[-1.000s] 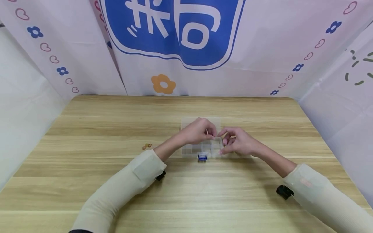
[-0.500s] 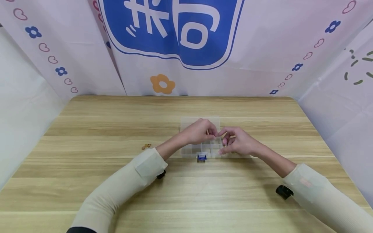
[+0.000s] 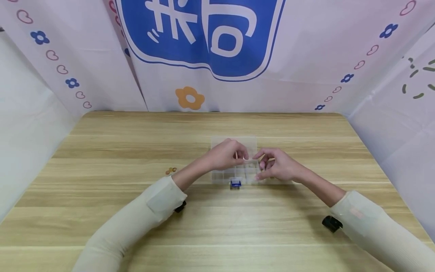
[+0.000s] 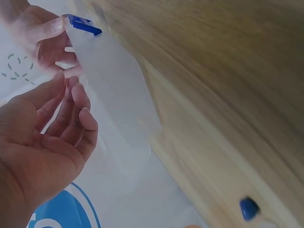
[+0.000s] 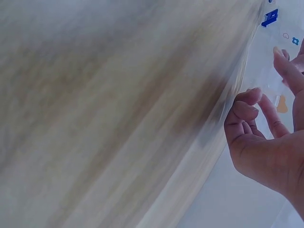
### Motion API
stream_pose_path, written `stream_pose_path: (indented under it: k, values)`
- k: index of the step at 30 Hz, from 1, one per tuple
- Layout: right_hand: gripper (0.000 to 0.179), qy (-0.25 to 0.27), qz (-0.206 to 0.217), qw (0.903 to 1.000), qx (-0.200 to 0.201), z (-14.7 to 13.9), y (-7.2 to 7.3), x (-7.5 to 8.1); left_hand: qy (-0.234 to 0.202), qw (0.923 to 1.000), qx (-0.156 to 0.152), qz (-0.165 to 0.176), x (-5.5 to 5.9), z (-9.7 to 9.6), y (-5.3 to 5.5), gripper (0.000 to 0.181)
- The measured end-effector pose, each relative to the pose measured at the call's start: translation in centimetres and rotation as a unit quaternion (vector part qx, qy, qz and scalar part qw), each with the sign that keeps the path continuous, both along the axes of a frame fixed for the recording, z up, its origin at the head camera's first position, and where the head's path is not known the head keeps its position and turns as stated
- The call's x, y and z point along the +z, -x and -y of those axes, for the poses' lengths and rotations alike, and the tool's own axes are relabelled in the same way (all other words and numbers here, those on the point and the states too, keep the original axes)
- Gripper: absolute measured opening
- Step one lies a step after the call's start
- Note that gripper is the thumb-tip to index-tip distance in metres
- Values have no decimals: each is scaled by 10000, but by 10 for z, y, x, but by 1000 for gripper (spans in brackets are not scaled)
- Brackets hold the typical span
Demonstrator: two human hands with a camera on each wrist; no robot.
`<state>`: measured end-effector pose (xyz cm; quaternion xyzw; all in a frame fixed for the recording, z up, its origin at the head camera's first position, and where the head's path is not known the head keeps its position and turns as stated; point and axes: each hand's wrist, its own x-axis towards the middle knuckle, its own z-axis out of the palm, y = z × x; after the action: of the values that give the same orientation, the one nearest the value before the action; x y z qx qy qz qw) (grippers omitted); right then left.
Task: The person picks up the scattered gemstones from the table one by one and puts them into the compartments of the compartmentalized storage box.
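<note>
A clear plastic compartment box [image 3: 229,176] with a blue latch [image 3: 235,184] at its front stands with its lid [image 3: 250,142] raised behind. My right hand [image 3: 280,166] grips the box's right side, thumb near the front and index finger toward the back. My left hand [image 3: 225,155] is above the box, thumb and fingertips drawn together; I cannot tell whether something tiny is between them. A small pale piece [image 3: 251,165] shows in a right-hand compartment. In the left wrist view, the left hand [image 4: 47,133] has its fingertips close to the right hand [image 4: 45,40].
Several small orange-brown pieces [image 3: 171,171] lie on the wooden table [image 3: 217,226], left of the box beyond the left forearm. A printed white cloth backdrop [image 3: 272,94] hangs along the table's rear edge.
My left hand has shifted slightly left, away from the right-hand compartments, and its forearm has moved left too. The right hand keeps its place on the box.
</note>
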<state>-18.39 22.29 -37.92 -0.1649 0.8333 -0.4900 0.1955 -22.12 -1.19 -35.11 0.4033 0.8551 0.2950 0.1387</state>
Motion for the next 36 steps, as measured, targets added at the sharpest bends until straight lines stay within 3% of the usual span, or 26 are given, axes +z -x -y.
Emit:
stream_pose_path:
  k: [6,11,17,27,36]
  values:
    - [57,-33,22,10000,-24,1,0,1,14,10000,-55,16,5,14,-6,6]
    - [56,-9,-12,10000,-42,3,-1,2,-25,9995,-279,108,8,27,-11,9]
    - [57,-62,-49,10000,-22,4,-1,2,-298,9986,-425,-77,9,44,-17,8]
    - [57,-64,-24,10000,10,3,-4,3,-327,9989,-170,-296,13,71,-26,9]
    - [59,-106,-17,9999,19,3,-5,4,-259,9988,200,-363,5,100,-27,7]
